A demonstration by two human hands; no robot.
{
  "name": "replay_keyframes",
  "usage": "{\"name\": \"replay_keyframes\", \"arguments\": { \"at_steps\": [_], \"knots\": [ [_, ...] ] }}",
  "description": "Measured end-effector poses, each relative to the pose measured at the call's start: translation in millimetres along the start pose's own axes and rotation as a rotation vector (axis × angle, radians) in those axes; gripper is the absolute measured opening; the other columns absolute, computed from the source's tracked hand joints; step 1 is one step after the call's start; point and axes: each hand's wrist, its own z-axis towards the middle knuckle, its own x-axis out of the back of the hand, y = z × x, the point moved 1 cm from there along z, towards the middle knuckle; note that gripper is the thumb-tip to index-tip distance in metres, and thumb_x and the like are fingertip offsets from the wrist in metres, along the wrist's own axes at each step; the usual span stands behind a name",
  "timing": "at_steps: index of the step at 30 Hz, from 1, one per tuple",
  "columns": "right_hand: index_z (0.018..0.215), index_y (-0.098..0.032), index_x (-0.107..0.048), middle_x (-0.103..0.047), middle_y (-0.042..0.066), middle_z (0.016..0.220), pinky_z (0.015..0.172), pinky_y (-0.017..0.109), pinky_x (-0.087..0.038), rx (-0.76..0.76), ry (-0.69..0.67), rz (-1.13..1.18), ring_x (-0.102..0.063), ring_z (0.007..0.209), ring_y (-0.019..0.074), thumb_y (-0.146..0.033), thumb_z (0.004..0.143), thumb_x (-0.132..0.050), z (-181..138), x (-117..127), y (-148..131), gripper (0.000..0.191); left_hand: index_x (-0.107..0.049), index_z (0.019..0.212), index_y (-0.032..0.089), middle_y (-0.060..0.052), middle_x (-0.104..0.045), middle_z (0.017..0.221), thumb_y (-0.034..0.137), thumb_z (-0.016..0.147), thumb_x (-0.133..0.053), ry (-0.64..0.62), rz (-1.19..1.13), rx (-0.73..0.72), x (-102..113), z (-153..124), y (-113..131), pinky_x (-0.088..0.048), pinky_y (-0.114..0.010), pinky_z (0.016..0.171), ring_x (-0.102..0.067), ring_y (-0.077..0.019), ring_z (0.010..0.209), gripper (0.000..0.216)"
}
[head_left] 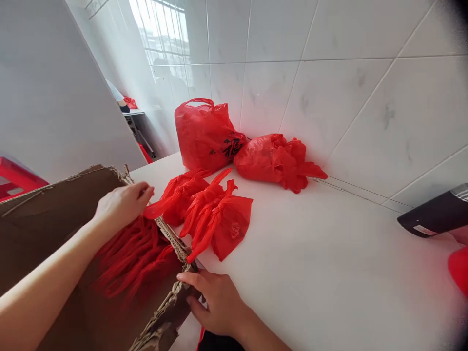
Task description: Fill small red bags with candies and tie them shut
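My left hand is over the far rim of a cardboard box, its fingers curled closed. A red plastic bag's end lies across the rim just below these fingers; whether they grip it, I cannot make out. My right hand grips the box's torn near corner, thumb on top. Inside the box are several red plastic bags with knotted tops, partly shadowed. Just outside the rim, more tied red bags sit bunched together on the white table.
Against the tiled wall stand a larger red bag with black lettering and another red bag lying on its side. A black cylinder lies at the right on the white tabletop. A red object shows behind the box.
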Motion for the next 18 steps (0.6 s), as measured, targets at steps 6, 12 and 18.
{"name": "replay_keyframes", "arguments": {
  "at_steps": [6, 12, 18],
  "knots": [
    [0.137, -0.04, -0.04, -0.066, -0.003, 0.093, 0.072, 0.027, -0.051, -0.001, 0.011, -0.064, -0.063, 0.076, 0.0155, -0.031, 0.084, -0.056, -0.9, 1.0, -1.2, 0.056, -0.061, 0.098, 0.025, -0.006, -0.068, 0.106, 0.063, 0.089, -0.032, 0.1, -0.022, -0.381, -1.9, -26.6, 112.6, -0.044, -0.034, 0.078, -0.057, -0.0272, 0.105, 0.049],
    [0.138, -0.039, -0.038, -0.068, -0.004, 0.094, 0.068, 0.027, -0.051, 0.008, 0.004, -0.108, -0.064, 0.076, 0.0167, -0.033, 0.085, -0.055, -1.0, 3.5, -2.0, 0.056, -0.064, 0.081, 0.016, -0.018, -0.069, 0.087, 0.055, 0.073, -0.058, -0.071, -0.028, -0.416, -44.0, -14.3, 141.7, -0.045, -0.046, 0.077, -0.061, -0.0395, 0.094, 0.04],
    [0.138, -0.038, -0.039, -0.069, -0.003, 0.1, 0.071, 0.029, -0.052, 0.014, 0.011, -0.126, -0.066, 0.085, 0.0195, -0.036, 0.085, -0.053, -0.8, 3.5, 0.6, 0.055, -0.059, 0.078, 0.02, -0.003, -0.066, 0.076, 0.035, 0.068, -0.056, -0.189, -0.307, -0.463, -35.4, -23.0, 136.6, -0.049, -0.032, 0.065, -0.064, -0.0233, 0.073, 0.018]
  ]
}}
